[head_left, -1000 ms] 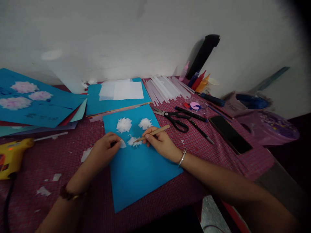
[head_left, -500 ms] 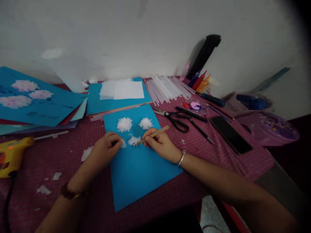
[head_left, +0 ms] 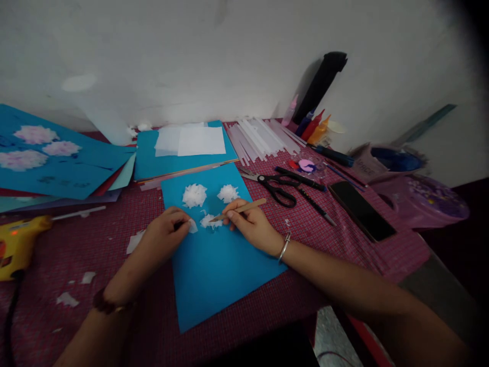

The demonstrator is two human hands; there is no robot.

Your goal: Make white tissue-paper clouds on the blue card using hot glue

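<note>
A blue sheet of card (head_left: 221, 275) lies at a slant on the table before me. Two fluffy white paper puffs, one at the left (head_left: 194, 195) and one at the right (head_left: 228, 193), sit on its upper part. Below them is a smaller white paper puff (head_left: 208, 221). My right hand (head_left: 248, 224) pinches a wooden craft stick (head_left: 250, 205), its pointed end over the small puff. My left hand (head_left: 171, 229) is closed on a small piece of white tissue paper (head_left: 193, 226), just left of that puff.
A yellow glue gun (head_left: 23, 244) and paper scraps (head_left: 68, 299) lie at left. Black scissors (head_left: 277, 189), a pen (head_left: 315, 206) and a phone (head_left: 361, 211) lie at right. Glue sticks (head_left: 260, 137) and white sheets (head_left: 200, 140) are at the back, by the wall.
The craft stick's pointed tip has shifted slightly left and up over the small puff. My left hand stays nearly in place with the tissue piece.
</note>
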